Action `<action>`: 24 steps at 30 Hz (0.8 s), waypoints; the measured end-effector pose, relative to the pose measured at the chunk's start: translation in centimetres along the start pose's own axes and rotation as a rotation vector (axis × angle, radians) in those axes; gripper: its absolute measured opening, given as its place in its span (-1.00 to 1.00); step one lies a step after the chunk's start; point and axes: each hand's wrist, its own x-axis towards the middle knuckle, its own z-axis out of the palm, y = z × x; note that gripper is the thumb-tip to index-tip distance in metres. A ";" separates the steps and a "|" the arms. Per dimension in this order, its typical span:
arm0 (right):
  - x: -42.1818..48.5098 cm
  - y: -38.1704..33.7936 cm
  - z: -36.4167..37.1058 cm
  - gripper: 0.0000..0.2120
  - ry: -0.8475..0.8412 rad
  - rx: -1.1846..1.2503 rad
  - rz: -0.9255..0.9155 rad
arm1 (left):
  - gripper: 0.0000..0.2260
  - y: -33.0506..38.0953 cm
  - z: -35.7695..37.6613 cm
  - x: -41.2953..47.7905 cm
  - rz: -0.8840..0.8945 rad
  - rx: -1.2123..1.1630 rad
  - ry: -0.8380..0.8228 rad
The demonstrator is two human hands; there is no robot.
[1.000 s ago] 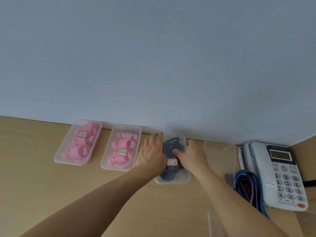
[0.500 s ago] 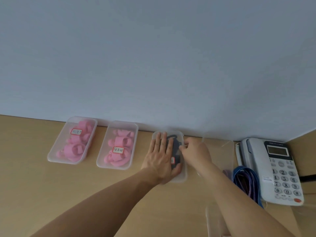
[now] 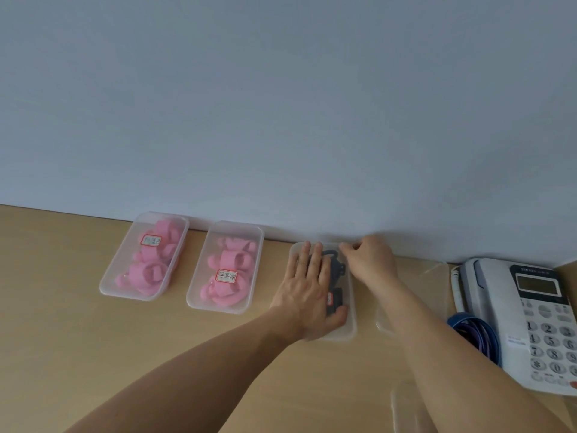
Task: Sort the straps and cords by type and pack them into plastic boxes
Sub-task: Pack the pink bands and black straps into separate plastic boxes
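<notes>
1. Clear plastic box of black straps lay on the table by the wall, under both hands.
2. Left hand lay flat on top of it, fingers straight and slightly spread.
3. Right hand curled its fingers round the box's far right corner.

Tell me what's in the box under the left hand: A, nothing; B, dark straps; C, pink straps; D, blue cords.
B: dark straps show through the clear box that the left hand presses flat on.
</notes>
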 end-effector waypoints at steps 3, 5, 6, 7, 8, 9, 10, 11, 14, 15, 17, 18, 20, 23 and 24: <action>0.4 0.0 0.2 -0.64 -0.020 0.012 0.025 | -0.15 -0.1 -0.3 0.2 -0.005 0.017 0.031; 0.5 0.1 0.2 -0.61 -0.029 0.084 0.051 | -0.17 -0.1 -0.2 0.3 -0.010 0.017 0.053; 0.4 0.0 0.2 -0.60 -0.028 0.138 0.073 | -0.17 -0.1 -0.1 0.3 -0.014 0.012 0.057; 0.3 0.0 0.2 -0.59 -0.025 0.179 0.088 | -0.16 -0.1 0.0 0.3 -0.016 0.008 0.056; 0.1 -0.1 0.2 -0.59 -0.030 0.209 0.101 | -0.15 -0.2 0.2 0.3 -0.015 0.008 0.049; 0.0 -0.1 0.2 -0.60 -0.042 0.238 0.114 | -0.13 -0.3 0.4 0.3 -0.010 0.010 0.034; -0.3 -0.1 0.1 -0.62 -0.060 0.280 0.133 | -0.14 -0.4 0.5 0.4 -0.003 0.014 0.018; -0.6 0.1 0.1 -0.64 -0.075 0.331 0.142 | -0.15 -0.5 0.5 0.4 0.005 0.017 0.007; -1.4 1.0 0.3 -0.77 -0.136 0.362 0.113 | -0.19 -1.1 0.4 0.5 0.034 0.035 0.005; -1.6 1.3 0.5 -0.81 -0.156 0.350 0.097 | -0.20 -1.3 0.4 0.4 0.046 0.045 0.006; -2.0 1.4 0.7 -0.82 -0.158 0.352 0.104 | -0.22 -1.5 0.3 0.4 0.061 0.062 0.006; -2.0 1.4 0.8 -0.81 -0.145 0.349 0.111 | -0.23 -1.4 0.1 0.4 0.060 0.065 0.007; -2.1 1.3 1.0 -0.78 -0.110 0.307 0.111 | -0.26 -1.1 -0.3 0.5 0.048 0.061 0.017; -2.5 1.6 1.5 -0.81 -0.128 0.451 0.185 | -0.27 -1.0 -0.3 0.4 0.030 0.060 0.011; -2.7 1.7 1.6 -0.81 -0.154 0.533 0.223 | -0.27 -1.1 -0.3 0.3 0.026 0.059 0.014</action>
